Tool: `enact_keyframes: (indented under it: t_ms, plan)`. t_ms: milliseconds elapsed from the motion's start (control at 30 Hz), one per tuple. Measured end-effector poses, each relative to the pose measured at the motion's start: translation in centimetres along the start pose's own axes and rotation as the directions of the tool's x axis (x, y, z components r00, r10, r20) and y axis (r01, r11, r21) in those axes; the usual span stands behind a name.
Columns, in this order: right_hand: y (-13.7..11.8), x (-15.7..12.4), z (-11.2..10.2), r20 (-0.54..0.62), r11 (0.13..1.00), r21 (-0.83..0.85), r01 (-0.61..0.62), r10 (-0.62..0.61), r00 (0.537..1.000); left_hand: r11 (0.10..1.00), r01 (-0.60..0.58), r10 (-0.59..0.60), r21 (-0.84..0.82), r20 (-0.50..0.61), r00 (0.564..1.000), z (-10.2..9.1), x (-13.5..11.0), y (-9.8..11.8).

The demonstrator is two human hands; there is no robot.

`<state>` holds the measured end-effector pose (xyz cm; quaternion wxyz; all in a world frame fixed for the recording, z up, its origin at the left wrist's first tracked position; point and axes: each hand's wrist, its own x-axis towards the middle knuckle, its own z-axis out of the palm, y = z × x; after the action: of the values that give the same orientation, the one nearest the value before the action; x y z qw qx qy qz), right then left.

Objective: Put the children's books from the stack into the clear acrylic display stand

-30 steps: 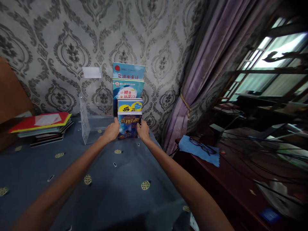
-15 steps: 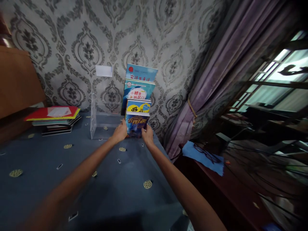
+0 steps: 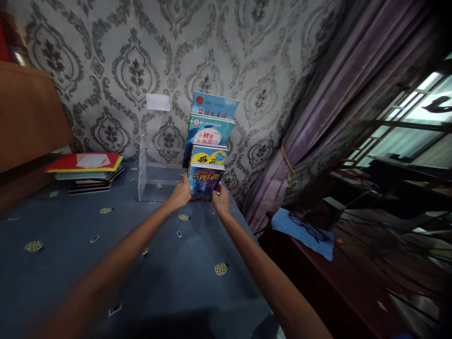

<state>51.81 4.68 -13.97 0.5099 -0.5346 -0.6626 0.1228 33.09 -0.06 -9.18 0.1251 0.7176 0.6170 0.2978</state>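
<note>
front book [image 3: 206, 181], dark blue with gold lettering, sits squarely between two bare hands: left hand [image 3: 181, 193] at its left edge, right hand [image 3: 221, 201] at its lower right edge. neither hand is nearer; both touch it. left grip looks a shade higher along the side than the right.

book upright, cover toward the wearer, top tipped slightly back. long axis seems to run up and down, so the hands take it across the short way, and most of the cover rises above the right thumb.

grip: narrow, holding the front book from both sides. fingers behind it hidden; cannot tell whether they also catch the next book.

behind it, rising in steps: yellow-and-blue book [image 3: 209, 155], teal book [image 3: 214, 129], light blue book [image 3: 214, 101] at the back by the patterned wall [image 3: 137, 70]. clear rack [image 3: 141, 176] extends left of the row, its end panel well apart from the left hand. cannot tell whether the front book's foot is inside the rack or just before it.

table [image 3: 169, 273] under all this, dark blue cover. pile of folders [image 3: 83, 174] farther left, near the wall.
</note>
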Motion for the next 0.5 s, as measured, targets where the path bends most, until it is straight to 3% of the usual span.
enact_keyframes:
  t_ms: [133,267,367,500]
  plan:
    - [0.4,-4.3,1.0,-0.036,0.995,0.055,-0.089,0.091,0.995,0.990,-0.111,0.112,0.084,-0.005,0.994,1.0,-2.2,-2.0]
    - [0.1,-10.0,3.0,0.081,0.986,0.146,-0.075,0.064,0.995,0.921,-0.246,0.219,0.301,0.121,0.968,-0.3,-6.0,-6.0]
    - [-1.1,-12.7,4.4,0.210,0.972,0.213,-0.103,0.058,0.976,0.886,-0.278,0.232,0.371,0.163,0.959,-3.6,-8.2,-9.5]
    - [-3.7,-13.8,6.0,0.340,0.938,0.308,-0.158,0.047,0.939,0.858,-0.155,0.164,0.489,0.026,0.986,-10.2,-9.0,-14.1]
